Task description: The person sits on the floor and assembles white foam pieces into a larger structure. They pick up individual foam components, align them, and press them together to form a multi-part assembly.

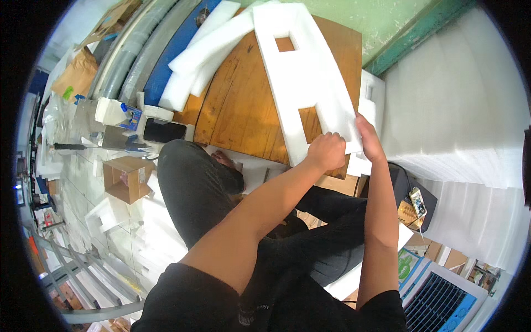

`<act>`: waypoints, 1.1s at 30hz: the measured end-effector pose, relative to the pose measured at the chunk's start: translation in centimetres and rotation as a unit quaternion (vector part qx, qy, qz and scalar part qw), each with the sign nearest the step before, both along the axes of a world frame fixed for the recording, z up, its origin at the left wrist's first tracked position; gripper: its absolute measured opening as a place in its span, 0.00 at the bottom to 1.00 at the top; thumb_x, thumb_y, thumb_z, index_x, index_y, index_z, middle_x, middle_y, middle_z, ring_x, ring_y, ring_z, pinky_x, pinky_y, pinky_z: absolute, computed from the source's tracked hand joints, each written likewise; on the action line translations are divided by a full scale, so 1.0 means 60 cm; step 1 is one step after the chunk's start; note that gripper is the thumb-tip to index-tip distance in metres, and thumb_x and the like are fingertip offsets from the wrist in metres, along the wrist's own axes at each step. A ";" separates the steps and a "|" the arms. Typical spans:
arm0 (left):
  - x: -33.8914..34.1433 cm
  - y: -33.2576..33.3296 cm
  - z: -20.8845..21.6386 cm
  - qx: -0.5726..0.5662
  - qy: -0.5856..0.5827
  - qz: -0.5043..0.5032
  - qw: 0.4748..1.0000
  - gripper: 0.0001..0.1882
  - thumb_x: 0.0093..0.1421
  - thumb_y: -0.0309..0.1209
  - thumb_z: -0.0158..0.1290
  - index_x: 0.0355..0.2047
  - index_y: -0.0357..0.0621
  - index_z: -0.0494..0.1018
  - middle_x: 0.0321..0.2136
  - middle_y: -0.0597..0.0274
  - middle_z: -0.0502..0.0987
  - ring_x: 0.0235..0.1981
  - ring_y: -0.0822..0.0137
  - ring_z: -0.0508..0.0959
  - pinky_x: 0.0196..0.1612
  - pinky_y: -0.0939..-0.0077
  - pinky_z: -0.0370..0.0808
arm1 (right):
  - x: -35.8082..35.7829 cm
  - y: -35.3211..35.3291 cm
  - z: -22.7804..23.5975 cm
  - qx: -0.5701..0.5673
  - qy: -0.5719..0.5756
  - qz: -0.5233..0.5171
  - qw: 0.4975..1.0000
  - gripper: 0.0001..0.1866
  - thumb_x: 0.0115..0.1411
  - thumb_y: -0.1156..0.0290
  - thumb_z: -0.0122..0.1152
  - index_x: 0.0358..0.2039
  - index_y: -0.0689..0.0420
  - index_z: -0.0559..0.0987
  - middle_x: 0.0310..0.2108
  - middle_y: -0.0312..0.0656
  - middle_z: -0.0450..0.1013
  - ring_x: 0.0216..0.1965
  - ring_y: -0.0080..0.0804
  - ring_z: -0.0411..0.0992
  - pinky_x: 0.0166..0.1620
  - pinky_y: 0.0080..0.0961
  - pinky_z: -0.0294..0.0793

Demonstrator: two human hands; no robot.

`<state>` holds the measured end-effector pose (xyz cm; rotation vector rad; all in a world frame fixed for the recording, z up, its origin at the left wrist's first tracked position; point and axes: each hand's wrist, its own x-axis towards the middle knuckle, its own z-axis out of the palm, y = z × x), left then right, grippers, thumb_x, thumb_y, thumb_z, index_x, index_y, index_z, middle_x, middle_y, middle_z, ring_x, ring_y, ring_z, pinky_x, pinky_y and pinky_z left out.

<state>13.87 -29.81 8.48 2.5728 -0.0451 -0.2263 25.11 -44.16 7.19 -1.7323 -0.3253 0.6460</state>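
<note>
A long white foam packing piece (pixel 327 73) with two square cut-outs lies on a wooden table (pixel 238 105), stretching from the far edge toward me. My left hand (pixel 327 150) is closed in a fist around the wall at its near end, with the fingertips hidden. Against the right side of the same end, my right hand (pixel 369 138) grips the edge, its fingers partly hidden by the foam. Beside the table's far left lie several loose white foam strips (pixel 215 47).
Rolls of sheeting (pixel 119 61) stand at the far left. A black phone (pixel 165 130) lies left of my knee, above a cardboard box (pixel 128 178). To the right rises a tall stack of white foam sheets (pixel 453 110). An air cooler (pixel 440 296) stands at lower right.
</note>
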 end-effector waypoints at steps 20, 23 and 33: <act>-0.076 0.065 -0.032 -0.003 -0.031 -0.008 0.999 0.19 0.58 0.40 0.61 0.39 0.35 0.81 0.39 0.45 0.82 0.45 0.47 0.83 0.48 0.51 0.79 | -0.030 0.029 0.017 -0.084 0.003 0.014 0.996 0.41 0.74 0.42 0.45 0.72 0.64 0.61 0.68 0.56 0.65 0.70 0.44 0.61 0.71 0.33 0.55; -0.087 0.058 -0.038 -0.002 -0.069 0.006 0.998 0.19 0.57 0.40 0.61 0.39 0.34 0.80 0.39 0.44 0.82 0.44 0.46 0.83 0.49 0.51 0.79 | -0.032 0.031 0.015 -0.088 -0.002 0.004 0.996 0.41 0.74 0.42 0.46 0.72 0.64 0.61 0.68 0.56 0.65 0.70 0.43 0.62 0.71 0.34 0.55; -0.083 0.120 -0.095 -0.548 -0.111 0.258 0.788 0.19 0.72 0.44 0.51 0.51 0.42 0.76 0.43 0.61 0.79 0.45 0.67 0.76 0.50 0.70 0.73 | 0.002 -0.003 -0.004 -0.218 -0.105 0.036 0.970 0.35 0.65 0.48 0.61 0.58 0.67 0.77 0.53 0.61 0.78 0.55 0.51 0.77 0.61 0.38 0.71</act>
